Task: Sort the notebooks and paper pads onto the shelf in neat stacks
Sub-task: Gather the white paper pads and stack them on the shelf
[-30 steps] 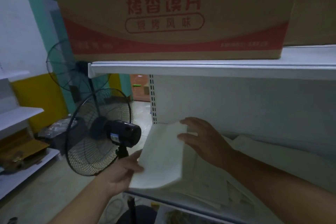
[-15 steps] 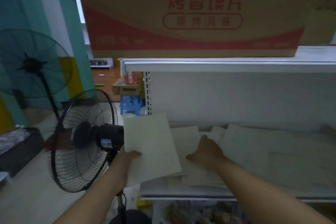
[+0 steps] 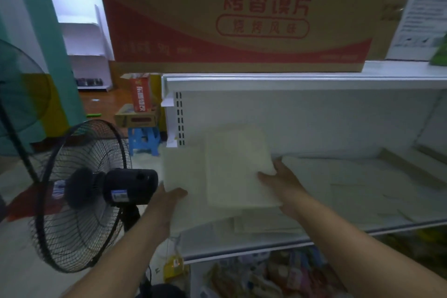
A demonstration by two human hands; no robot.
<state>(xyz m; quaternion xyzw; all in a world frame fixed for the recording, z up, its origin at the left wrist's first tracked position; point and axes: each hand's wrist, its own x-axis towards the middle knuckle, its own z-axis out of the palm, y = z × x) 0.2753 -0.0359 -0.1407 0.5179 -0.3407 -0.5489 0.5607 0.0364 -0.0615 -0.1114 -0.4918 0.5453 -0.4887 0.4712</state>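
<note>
Two pale paper pads are at the left end of the white shelf (image 3: 242, 250). My left hand (image 3: 167, 198) grips the left pad (image 3: 182, 172) at its near left edge, thumb on top; this pad hangs partly past the shelf's end. My right hand (image 3: 281, 182) holds the second pad (image 3: 237, 164) by its right edge, and the pad tilts up over the first. More white pads and sheets (image 3: 350, 184) lie flat and loosely spread along the shelf to the right. Other sheets (image 3: 266, 222) lie under the held pads.
A large cardboard box (image 3: 232, 14) sits on the upper shelf right above. A black standing fan (image 3: 96, 191) is close to my left arm. A blue stool (image 3: 142, 140) with small boxes stands behind it. Packaged goods (image 3: 266, 276) fill the shelf below.
My view shifted left and down. My right hand lifted a second pad from the shelf and moved it leftward over the pad that my left hand holds.
</note>
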